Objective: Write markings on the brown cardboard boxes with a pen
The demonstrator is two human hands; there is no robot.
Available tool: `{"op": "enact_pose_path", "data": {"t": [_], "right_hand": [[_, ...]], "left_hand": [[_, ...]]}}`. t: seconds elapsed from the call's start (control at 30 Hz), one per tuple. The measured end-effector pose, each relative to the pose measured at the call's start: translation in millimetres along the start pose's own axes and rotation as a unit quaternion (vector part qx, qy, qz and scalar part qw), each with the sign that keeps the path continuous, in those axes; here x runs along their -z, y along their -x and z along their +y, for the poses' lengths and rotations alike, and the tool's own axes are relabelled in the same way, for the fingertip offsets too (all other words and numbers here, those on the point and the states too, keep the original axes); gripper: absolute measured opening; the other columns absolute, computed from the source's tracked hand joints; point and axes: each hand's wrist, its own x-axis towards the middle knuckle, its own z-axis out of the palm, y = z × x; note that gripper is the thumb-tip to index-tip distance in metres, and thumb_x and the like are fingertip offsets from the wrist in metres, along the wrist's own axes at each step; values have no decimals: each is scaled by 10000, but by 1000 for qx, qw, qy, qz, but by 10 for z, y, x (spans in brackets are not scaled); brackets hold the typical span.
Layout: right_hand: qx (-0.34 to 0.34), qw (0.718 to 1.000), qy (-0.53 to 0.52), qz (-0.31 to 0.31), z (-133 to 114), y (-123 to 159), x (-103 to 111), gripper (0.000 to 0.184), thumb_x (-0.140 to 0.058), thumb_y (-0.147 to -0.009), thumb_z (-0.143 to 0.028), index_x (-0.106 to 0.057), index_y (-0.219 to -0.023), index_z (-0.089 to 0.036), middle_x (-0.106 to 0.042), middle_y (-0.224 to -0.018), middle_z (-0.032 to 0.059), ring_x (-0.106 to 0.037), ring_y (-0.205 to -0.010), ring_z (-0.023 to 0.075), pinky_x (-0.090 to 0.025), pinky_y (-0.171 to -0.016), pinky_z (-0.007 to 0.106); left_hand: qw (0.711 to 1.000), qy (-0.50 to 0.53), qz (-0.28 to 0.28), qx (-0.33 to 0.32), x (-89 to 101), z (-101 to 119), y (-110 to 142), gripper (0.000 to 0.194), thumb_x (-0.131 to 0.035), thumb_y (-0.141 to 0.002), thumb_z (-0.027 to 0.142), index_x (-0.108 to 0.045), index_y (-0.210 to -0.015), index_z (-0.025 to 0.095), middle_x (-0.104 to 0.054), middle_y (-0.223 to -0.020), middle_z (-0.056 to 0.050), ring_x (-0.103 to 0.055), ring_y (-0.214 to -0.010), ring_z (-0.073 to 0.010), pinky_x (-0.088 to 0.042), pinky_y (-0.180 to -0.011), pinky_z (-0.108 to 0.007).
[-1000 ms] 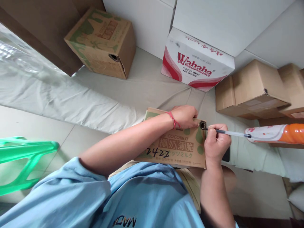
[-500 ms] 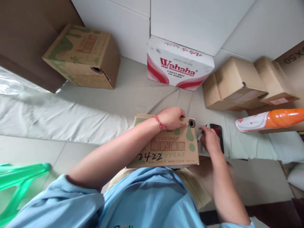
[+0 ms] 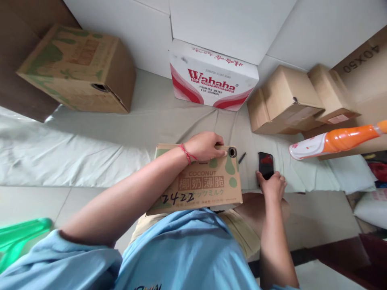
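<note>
A cardboard box [image 3: 201, 183] printed with green drips, "COCONUT" and a handwritten "2422" is against my body. My left hand [image 3: 205, 146], with a red string bracelet on its wrist, grips the box's upper edge, thumb on the front and fingers over the far side. To the right, my right hand [image 3: 271, 183] has its thumb and fingers around the lower end of a black smartphone [image 3: 266, 164], which lies on the pale cloth. Between the box and the phone lies a dark pen [image 3: 242, 157], touched by neither hand.
Against the wall stand another green-printed carton [image 3: 81, 68], a white-and-red Wahaha carton [image 3: 213, 80] and plain brown boxes [image 3: 287, 98]. An orange bottle-shaped object [image 3: 338, 139] juts in from the right. A green plastic piece [image 3: 27, 237] shows at lower left.
My right hand has let go of the pen, moved right and closed around the phone's lower end. The left hand keeps its grip on the box. The view has shifted slightly right.
</note>
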Motion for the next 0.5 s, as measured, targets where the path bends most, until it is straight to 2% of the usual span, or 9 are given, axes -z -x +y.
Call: {"op": "enact_pose_path", "data": {"t": [0.1, 0.2, 0.4, 0.5], "right_hand": [[-26, 999, -12, -19, -3, -28, 20, 848, -790, -782, -685, -662, -1306, -31, -646, -1292, 348, -611, -1260, 488, -464, -1106, 607], [-33, 999, -28, -31, 40, 46, 103, 862, -840, -705, -654, -666, -1291, -47, -677, -1214, 311, -631, -1233, 470, -501, -1073, 577], [-34, 998, -51, -21, 172, 424, 283, 810, -811, -691, -642, -659, -1242, -68, -677, -1200, 314, -619, -1262, 483, -531, -1026, 569], [-7, 996, -92, 12, 132, 677, 391, 753, -795, -714, -677, -654, -1224, -142, -691, -1208, 257, -632, -1254, 448, -542, -1021, 547]], "left_hand": [[1000, -1, 6, 9, -11, 5, 8, 361, -643, -920, 439, -808, -1139, 203, -828, -981, -53, -673, -768, -187, -402, -663, -297], [1000, 0, 5, 13, -16, 13, 22, 363, -640, -927, 454, -808, -1136, 209, -817, -931, -47, -664, -736, -187, -396, -658, -303], [1000, 4, 8, 12, -14, 6, 14, 319, -661, -919, 441, -801, -1095, 215, -791, -869, -34, -652, -723, -186, -383, -662, -311], [1000, -2, 9, 4, -13, -2, 2, 314, -662, -917, 429, -801, -1090, 206, -797, -909, -40, -647, -745, -185, -373, -663, -311]]}}
